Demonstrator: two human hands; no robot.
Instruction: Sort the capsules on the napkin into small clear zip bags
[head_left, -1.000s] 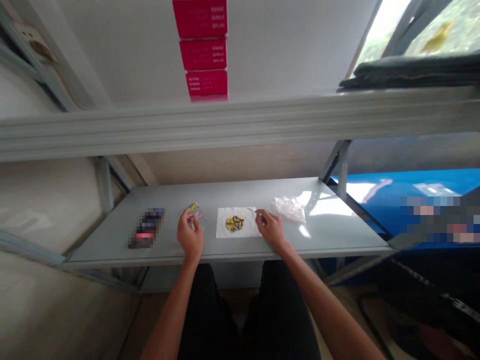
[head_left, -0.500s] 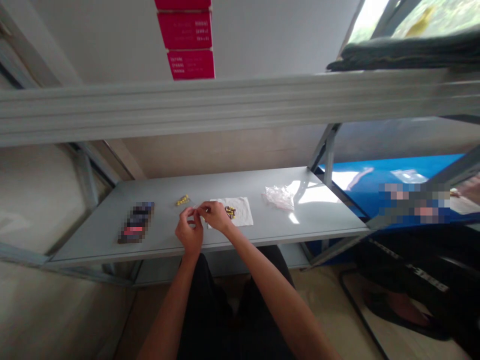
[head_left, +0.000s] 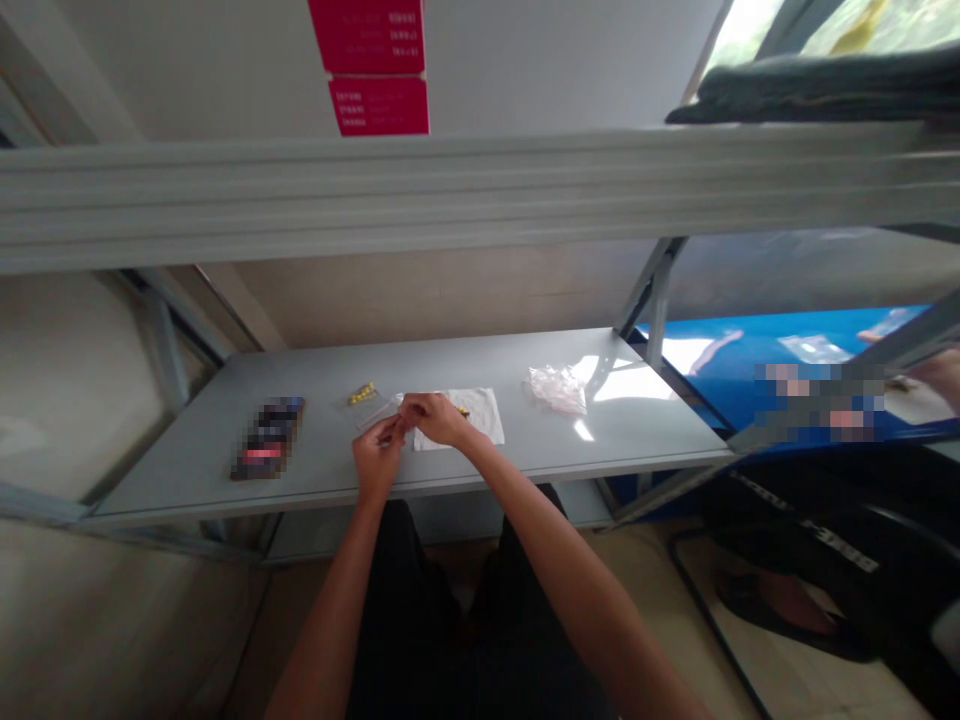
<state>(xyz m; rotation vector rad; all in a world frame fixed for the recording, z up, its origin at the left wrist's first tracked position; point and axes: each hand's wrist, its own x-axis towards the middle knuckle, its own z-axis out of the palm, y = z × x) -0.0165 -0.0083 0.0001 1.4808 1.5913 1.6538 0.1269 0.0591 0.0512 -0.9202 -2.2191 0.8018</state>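
My left hand [head_left: 377, 452] and my right hand [head_left: 433, 416] meet above the shelf's front half, fingertips pinched together. A small clear plastic bag [head_left: 379, 408] shows as a thin, shiny sheet at their fingertips; its edges are hard to make out. Under and beside my right hand lies a white cloth or paper sheet [head_left: 484, 418]. Small yellow and dark pieces [head_left: 463, 411] on it are mostly covered by that hand. Behind my left hand sits a small group of yellow pieces [head_left: 361, 394], apparently in clear plastic.
Crumpled clear plastic [head_left: 557, 390] lies to the right on the grey shelf [head_left: 420, 355]. A pixelated dark object [head_left: 268, 440] is at the left. An upper shelf beam [head_left: 480, 190] crosses overhead, with red boxes [head_left: 380, 105] above. Another person's hand [head_left: 941, 375] appears over a blue table.
The hands have shifted slightly, and the left fingers have closed in from a wider curl. Clear plastic now shows at the fingertips. My right hand covers more of the small pieces. The view tilted slightly.
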